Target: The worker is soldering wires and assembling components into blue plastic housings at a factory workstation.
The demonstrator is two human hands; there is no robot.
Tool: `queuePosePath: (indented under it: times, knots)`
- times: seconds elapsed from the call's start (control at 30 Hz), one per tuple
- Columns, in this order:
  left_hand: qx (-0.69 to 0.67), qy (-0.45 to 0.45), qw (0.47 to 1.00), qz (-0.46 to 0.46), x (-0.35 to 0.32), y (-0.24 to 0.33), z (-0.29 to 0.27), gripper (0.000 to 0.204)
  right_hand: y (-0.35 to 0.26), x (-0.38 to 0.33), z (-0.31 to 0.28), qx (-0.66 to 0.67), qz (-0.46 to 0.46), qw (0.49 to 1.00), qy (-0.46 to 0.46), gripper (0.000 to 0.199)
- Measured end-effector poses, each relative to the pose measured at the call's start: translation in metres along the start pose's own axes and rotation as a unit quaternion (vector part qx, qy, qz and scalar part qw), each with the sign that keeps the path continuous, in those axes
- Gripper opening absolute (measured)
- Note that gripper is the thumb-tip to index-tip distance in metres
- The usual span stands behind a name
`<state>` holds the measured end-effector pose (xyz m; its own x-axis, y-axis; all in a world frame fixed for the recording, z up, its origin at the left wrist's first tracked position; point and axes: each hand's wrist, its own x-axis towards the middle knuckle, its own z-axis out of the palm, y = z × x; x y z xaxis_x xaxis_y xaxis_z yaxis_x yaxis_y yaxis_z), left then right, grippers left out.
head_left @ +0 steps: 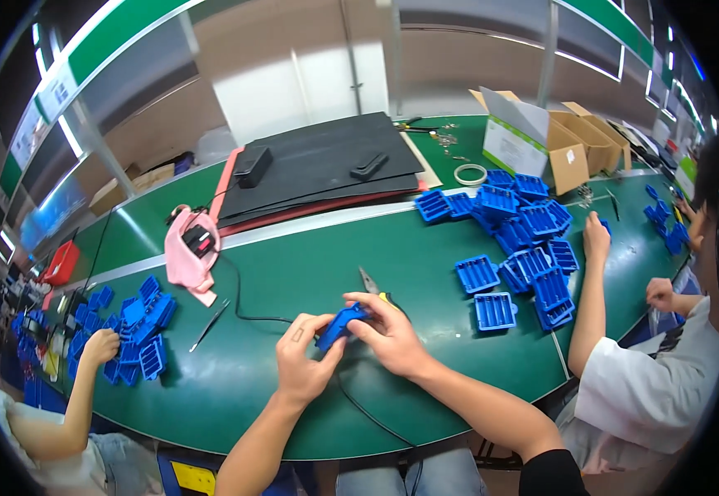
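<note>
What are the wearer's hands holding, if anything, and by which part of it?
A boxy blue plastic piece, its lower-left end in the left hand, its upper-right end in the right hand.

Left fingers (313,323) and right fingers (377,307) hold a blue case (339,327).

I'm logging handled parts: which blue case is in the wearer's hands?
The tilted blue case between the left hand and right hand, apart from the left pile and right pile.

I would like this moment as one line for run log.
left hand: holds blue plastic case | right hand: holds same case | pliers: just beyond right hand | tweezers: at left | blue trays: piled at right
</note>
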<state>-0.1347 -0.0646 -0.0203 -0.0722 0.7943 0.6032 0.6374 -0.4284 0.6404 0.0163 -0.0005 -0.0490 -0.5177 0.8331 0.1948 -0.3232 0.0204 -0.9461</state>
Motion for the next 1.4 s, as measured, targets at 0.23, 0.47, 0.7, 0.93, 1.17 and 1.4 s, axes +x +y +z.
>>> queuePosePath:
  times: [0.23, 0.47, 0.7, 0.93, 1.17, 1.4]
  knots:
    - [0.031, 0.041, 0.997, 0.063, -0.003, 0.002, -0.006, 0.033, -0.007, -0.005, 0.007, 0.057, 0.047, 0.996, -0.058, 0.051]
    - [0.042, 0.034, 0.995, 0.088, -0.003, -0.001, 0.000, 0.039, -0.007, -0.007, 0.008, 0.061, 0.050, 0.994, -0.074, 0.053]
    - [0.025, 0.015, 0.996, 0.085, -0.002, -0.002, 0.000, 0.049, -0.001, -0.008, 0.005, 0.116, 0.066, 0.986, -0.096, 0.048]
    - [-0.009, 0.016, 0.997, 0.076, -0.006, -0.005, 0.001, 0.047, 0.003, -0.010, 0.008, 0.154, 0.092, 0.982, -0.066, 0.046]
    - [-0.023, 0.009, 0.997, 0.077, -0.006, -0.004, 0.001, 0.049, 0.006, -0.012, 0.007, 0.170, 0.111, 0.978, -0.055, 0.045]
    - [-0.022, 0.011, 0.994, 0.104, -0.005, -0.003, -0.001, 0.049, 0.000, -0.013, 0.009, 0.187, 0.123, 0.973, -0.058, 0.042]
